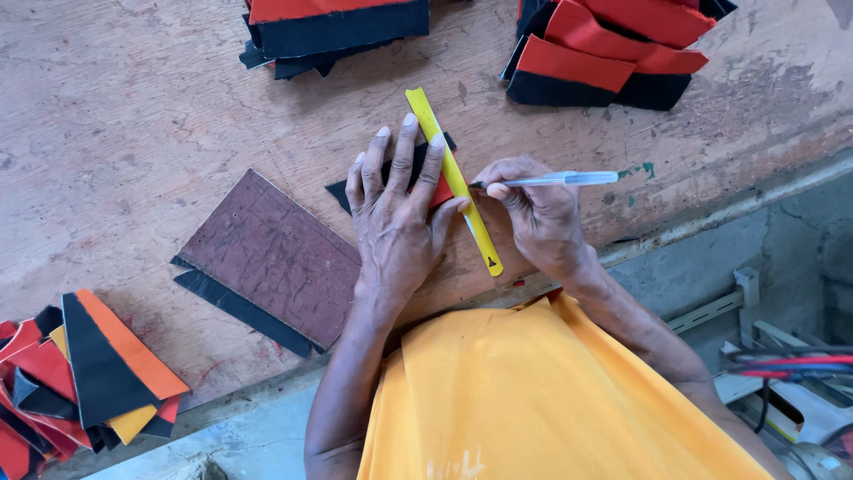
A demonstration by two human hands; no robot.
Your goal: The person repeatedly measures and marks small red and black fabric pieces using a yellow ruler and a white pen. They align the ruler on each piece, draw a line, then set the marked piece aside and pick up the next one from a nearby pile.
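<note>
On the worn, scratched wooden worktable [124, 107], seen from above, the landmark is a narrow yellow ruler strip [455, 180] lying on a slant near the table's near edge. Far to the left of the strip, at the table's corner, a fanned heap of black, red and orange cut pieces [84, 382] lies loose. Nearer, still left of the strip, a flat reddish-brown rectangular board [271, 256] rests on a black sheet [240, 309] whose edge shows along the board's lower side. Just left of the strip, the left hand [395, 218] lies flat with fingers spread apart, palm down, pressing on a small black and red cut piece [440, 191] and holding the strip's edge with the fingertips; the piece lies directly beneath the strip and is mostly hidden by the hand, only a black corner and a red patch showing. Just right of the strip, the right hand [533, 218] is closed in a writing grip on a slim white pen [555, 179], its dark tip touching the strip's right edge. Beyond the strip's far end, to the upper left, sits a stack of black pieces topped with red [333, 27]; to the upper right, a second pile of red and black folded pieces [613, 53]. Below the strip, past the table's edge, the person's yellow-orange garment [533, 400] fills the foreground, and far right of it lie red and blue cables [791, 364] on grey metal parts
</note>
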